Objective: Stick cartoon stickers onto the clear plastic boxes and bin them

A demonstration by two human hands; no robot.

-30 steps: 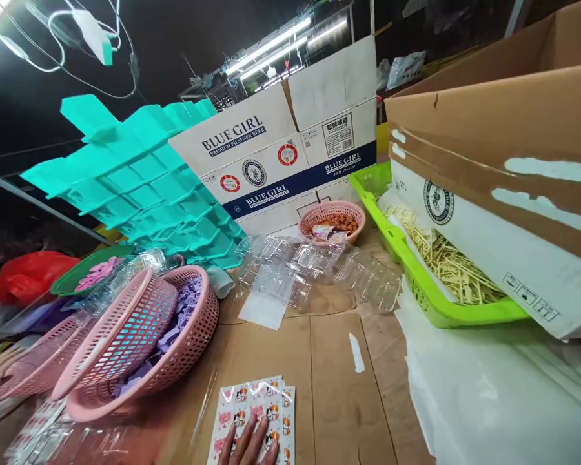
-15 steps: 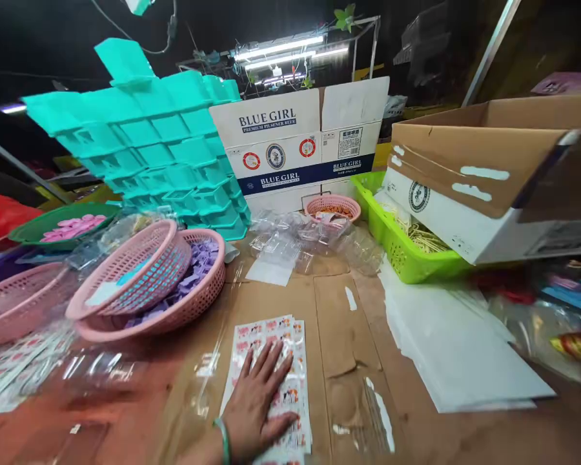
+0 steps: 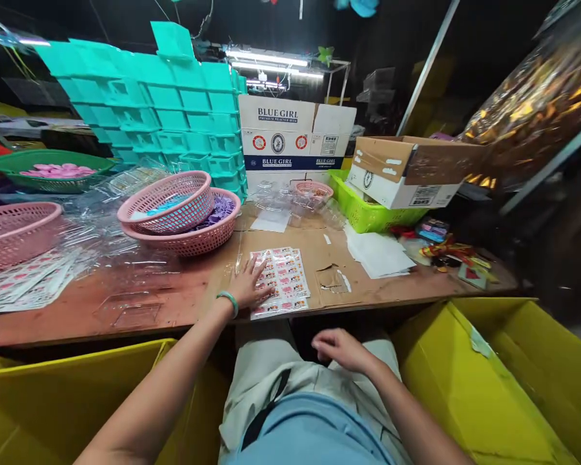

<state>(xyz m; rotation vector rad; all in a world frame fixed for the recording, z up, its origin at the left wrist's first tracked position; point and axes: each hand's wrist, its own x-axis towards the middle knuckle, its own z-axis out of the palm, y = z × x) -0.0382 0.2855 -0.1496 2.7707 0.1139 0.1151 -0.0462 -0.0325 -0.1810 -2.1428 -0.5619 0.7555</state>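
Note:
My left hand (image 3: 246, 284), with a green bangle at the wrist, lies with fingers spread on the left part of some printed sticker sheets (image 3: 285, 281). These sheets show small pink and orange pictures in rows and rest on flattened cardboard (image 3: 319, 245) at the table's front edge. My right hand (image 3: 341, 347) hovers over my lap, below the table edge and apart from the sheets. Its fingers are curled in, and nothing shows in them.
Pink baskets (image 3: 184, 242) with purple and blue pieces stand left of the sheets, before stacked turquoise bins (image 3: 174, 110). More sheets (image 3: 29, 284) lie far left. White paper (image 3: 377, 252) and a lime basket (image 3: 363, 216) under a carton (image 3: 401, 174) are right. Yellow boxes (image 3: 465, 374) flank my legs.
The view has drawn back and tilted down, so my lap and right hand now show. My left hand stays on the sticker sheets but sits more toward their left edge.

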